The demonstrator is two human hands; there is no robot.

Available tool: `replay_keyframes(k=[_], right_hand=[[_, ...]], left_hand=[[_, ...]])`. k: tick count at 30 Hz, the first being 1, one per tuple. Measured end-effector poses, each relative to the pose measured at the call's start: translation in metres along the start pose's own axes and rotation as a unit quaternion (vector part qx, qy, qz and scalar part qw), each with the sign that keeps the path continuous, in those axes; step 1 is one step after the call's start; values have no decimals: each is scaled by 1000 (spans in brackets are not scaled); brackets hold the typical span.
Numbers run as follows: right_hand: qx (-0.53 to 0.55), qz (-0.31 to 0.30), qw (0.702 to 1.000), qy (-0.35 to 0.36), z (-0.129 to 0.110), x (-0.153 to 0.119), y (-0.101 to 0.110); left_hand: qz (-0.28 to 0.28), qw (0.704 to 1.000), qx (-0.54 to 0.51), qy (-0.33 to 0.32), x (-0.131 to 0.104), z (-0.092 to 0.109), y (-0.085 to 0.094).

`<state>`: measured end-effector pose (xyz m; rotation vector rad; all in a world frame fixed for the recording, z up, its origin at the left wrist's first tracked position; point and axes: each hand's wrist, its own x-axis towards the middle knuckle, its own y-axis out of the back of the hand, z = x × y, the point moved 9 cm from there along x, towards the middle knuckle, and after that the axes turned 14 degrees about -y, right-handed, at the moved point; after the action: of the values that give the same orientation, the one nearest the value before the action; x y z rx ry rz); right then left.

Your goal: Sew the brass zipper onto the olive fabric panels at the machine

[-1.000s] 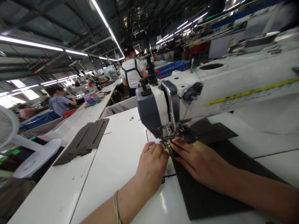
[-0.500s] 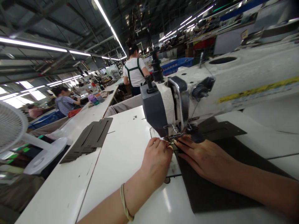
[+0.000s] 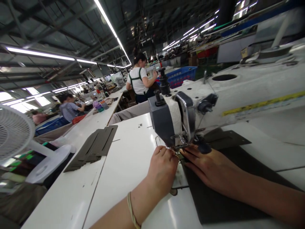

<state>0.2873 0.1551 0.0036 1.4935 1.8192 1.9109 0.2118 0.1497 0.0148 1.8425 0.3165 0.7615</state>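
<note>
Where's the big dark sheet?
The dark sheet lies at the lower right of the head view, on the white table, under the right hand and near the sewing machine.

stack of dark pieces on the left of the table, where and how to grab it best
Probably by its near edge, the left hand coming from the sewing machine side: the stack of dark pieces lies flat, and its layers look staggered there, so the steps should give some purchase.
</note>
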Motion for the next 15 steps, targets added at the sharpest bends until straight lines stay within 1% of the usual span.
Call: replay_keyframes(k=[4,6,8,10,11,13,15], right_hand=[[25,-1,1000,-4,0,0,2],[49,5,999,-13,0,2,5],[75,10,997,-31,5,5,6],[82,15,995,-45,15,8,8],[67,19,997,-46,22,7,9],[-3,51,998,-46,38,-1,15],[-85,91,991,-48,51,-21,25]], left_hand=[[6,1000,5,8,-1,-2,-1],[18,1000,5,13,-2,-1,0],[37,999,7,17,-3,-1,0],[47,999,3,25,-5,-3,-1],[46,998,-4,31,-5,-5,-1],[31,998,-36,44,-7,-11,0],[3,995,-82,51,-9,-14,6]])
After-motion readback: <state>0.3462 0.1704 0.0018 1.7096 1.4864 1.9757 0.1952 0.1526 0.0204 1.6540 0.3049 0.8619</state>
